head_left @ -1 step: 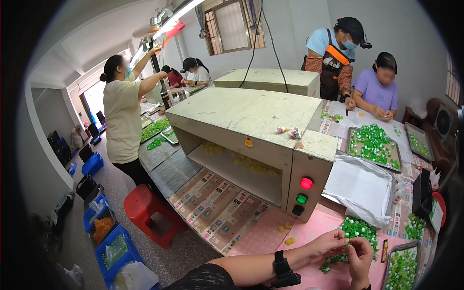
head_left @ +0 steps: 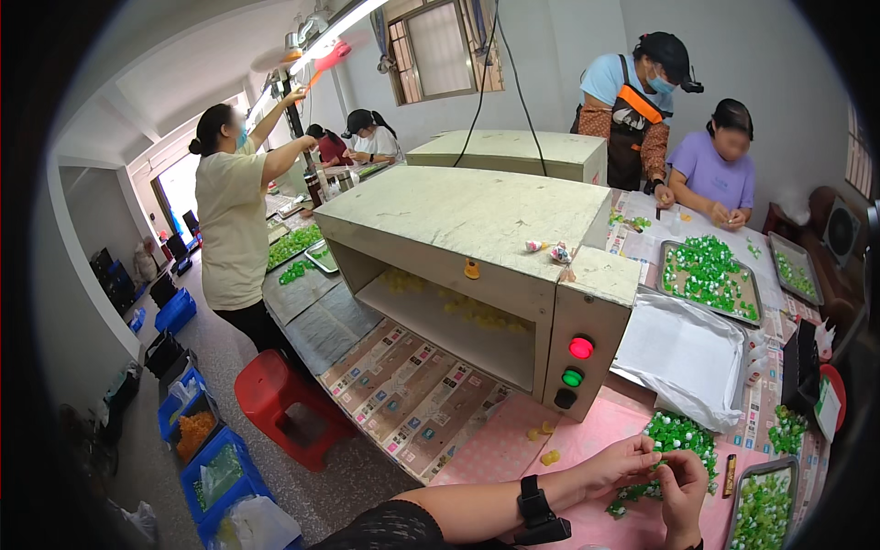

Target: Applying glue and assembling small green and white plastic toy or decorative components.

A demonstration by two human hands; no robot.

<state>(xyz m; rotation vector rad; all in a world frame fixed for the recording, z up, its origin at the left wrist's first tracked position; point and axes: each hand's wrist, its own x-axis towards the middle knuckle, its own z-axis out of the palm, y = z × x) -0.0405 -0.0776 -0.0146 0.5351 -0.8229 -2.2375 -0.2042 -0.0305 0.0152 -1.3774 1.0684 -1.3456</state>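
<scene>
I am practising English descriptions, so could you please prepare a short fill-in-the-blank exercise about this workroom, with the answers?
1. The left hand and the right hand are close together near a pile of small ____ and white pieces.
2. A black band is worn on the ____ wrist.
3. Of the two coloured lights on the nearest box-shaped machine, the upper light is ____.
4. A plastic stool stands on the speckled grey ____.

Missing words: green; left; red; floor.

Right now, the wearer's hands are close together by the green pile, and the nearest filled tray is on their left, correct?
Only the side is wrong: in the head view, that filled tray lies right of the left hand and right hand.
</scene>
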